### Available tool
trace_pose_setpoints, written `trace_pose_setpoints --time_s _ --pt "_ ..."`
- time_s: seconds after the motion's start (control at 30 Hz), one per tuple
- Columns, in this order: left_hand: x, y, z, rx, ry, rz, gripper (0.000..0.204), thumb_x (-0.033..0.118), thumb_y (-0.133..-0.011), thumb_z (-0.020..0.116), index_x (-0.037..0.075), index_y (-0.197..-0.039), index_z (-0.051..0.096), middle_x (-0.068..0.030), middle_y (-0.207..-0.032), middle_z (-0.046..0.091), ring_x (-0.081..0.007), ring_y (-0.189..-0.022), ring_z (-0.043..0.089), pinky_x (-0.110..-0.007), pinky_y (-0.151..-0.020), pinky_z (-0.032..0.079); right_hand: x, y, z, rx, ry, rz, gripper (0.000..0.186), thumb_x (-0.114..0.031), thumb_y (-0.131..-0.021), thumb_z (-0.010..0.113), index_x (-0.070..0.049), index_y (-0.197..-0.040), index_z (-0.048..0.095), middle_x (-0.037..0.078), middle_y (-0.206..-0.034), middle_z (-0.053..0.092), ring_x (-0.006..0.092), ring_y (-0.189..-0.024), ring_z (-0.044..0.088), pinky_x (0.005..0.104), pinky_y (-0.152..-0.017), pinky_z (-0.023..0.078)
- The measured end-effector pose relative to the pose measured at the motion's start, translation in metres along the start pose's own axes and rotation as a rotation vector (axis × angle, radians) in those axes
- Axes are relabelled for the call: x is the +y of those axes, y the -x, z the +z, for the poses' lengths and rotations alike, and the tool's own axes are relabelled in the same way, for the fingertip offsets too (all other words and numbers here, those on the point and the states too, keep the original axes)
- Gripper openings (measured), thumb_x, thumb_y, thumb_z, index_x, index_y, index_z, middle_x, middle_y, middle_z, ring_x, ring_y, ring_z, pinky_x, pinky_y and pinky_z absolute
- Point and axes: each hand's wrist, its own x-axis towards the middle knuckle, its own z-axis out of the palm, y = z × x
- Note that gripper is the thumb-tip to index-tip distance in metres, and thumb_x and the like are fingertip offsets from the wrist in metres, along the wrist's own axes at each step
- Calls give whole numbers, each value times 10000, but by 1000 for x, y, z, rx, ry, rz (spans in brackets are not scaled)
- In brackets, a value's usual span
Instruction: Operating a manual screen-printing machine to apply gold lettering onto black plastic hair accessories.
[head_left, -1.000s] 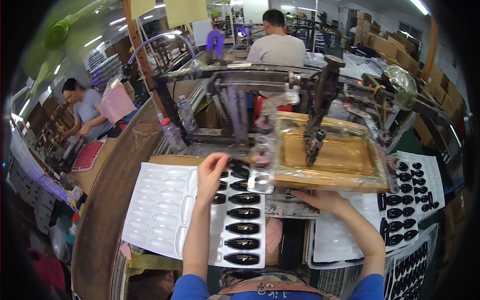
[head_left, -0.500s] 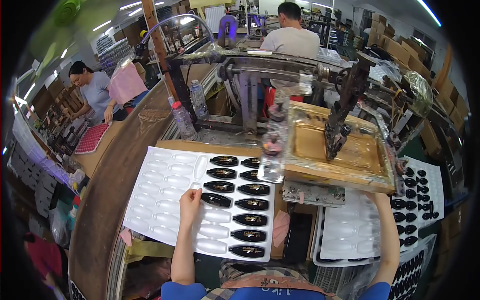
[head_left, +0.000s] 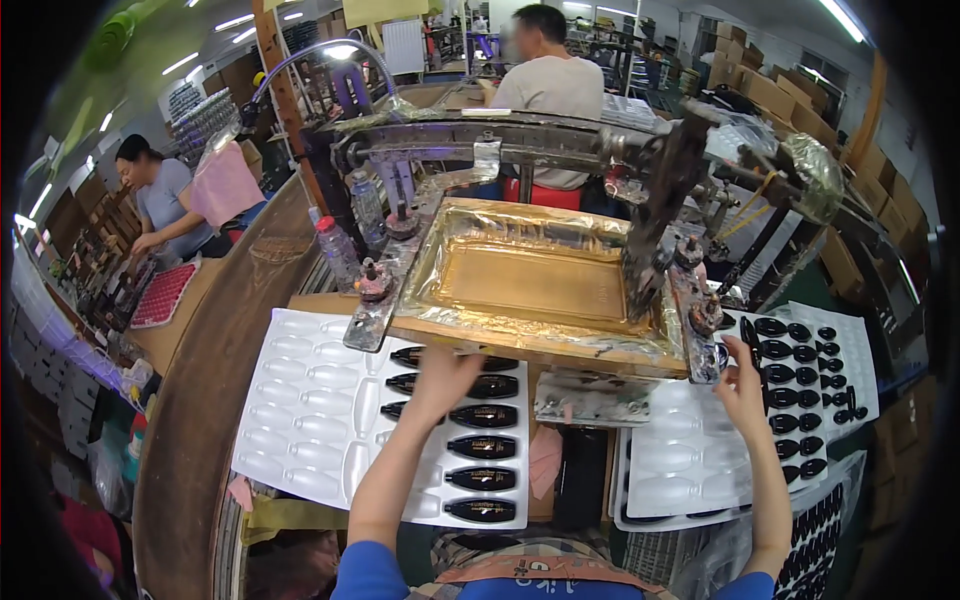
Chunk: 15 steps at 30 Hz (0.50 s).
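My left hand (head_left: 447, 378) is up at the front edge of a wood-framed printing screen (head_left: 450, 333); its fingers are blurred and partly hidden there. Below it lies a white moulded tray (head_left: 300, 400), its right columns holding glossy black oval pieces (head_left: 483, 447) with gold print. My right hand (head_left: 740, 385) is beside the metal clamp at the screen's right end, fingers curled. Something dark shows at its fingertips, too small to name. Under that hand is a second white tray (head_left: 680, 460), with plain black oval pieces (head_left: 783, 373) next to it.
A dark machine arm (head_left: 665, 220) stands over the screen. Below the screen's front edge is a metal block (head_left: 590, 400). Bottles (head_left: 337, 250) stand at the back left, beside a curved brown bench (head_left: 200, 400). Two people work further off, one left, one ahead.
The screen appears further left and flatter, now over the top of the left tray. My left hand has left a black piece in that tray and moved up to the screen's edge. My view has shifted.
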Motion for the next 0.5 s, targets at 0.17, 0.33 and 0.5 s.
trace_pose_setpoints --time_s 0.17,0.33,0.5 --pt "-2 -38 58 -19 67 314 241 145 -780 564 13 -982 570 -101 -911 602 -241 -844 563 -350 -772 434 -46 0 23 -63 -5 -306 519 -109 -704 669 -31 -1168 450 108 -1110 530 175 -876 551 267 -727 443" --pt "11 -62 57 -67 569 122 217 133 -792 563 11 -970 578 -73 -891 600 -190 -811 556 -305 -743 436 -66 -8 42 -256 -79 -136 346 -178 -720 681 -35 -1018 578 96 -1037 577 201 -1005 508 314 -872 381" --pt "15 -67 22 -111 996 -116 193 122 -804 561 10 -959 585 -44 -871 597 -138 -778 549 -260 -714 438 -102 -20 81 -327 123 -269 450 -387 -737 643 -64 -1042 571 100 -1069 564 245 -1007 510 309 -875 381"
